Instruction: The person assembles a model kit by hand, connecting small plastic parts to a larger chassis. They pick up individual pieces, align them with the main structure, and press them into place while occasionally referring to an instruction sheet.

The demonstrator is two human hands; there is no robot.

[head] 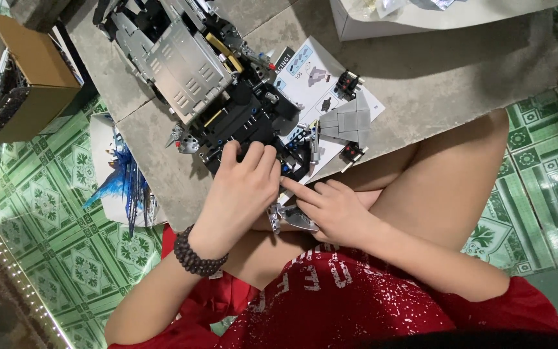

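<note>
A large grey-and-black brick-built car model (195, 71) lies on a low stone table (421, 71). My left hand (240, 187), with a dark bead bracelet on its wrist, presses its fingers onto the model's black near end. My right hand (334, 210) holds a small grey angled piece (292, 218) at the table's edge, index finger pointing toward the model. A grey panel assembly (350, 124) rests on the white instruction booklet (318, 74) to the right of the model.
A brown cardboard box (33, 77) sits at the left on the green patterned floor tiles (53, 213). A white sheet with a blue spiky picture (121, 184) lies under the table edge. A white box (382, 22) stands at the table's far side.
</note>
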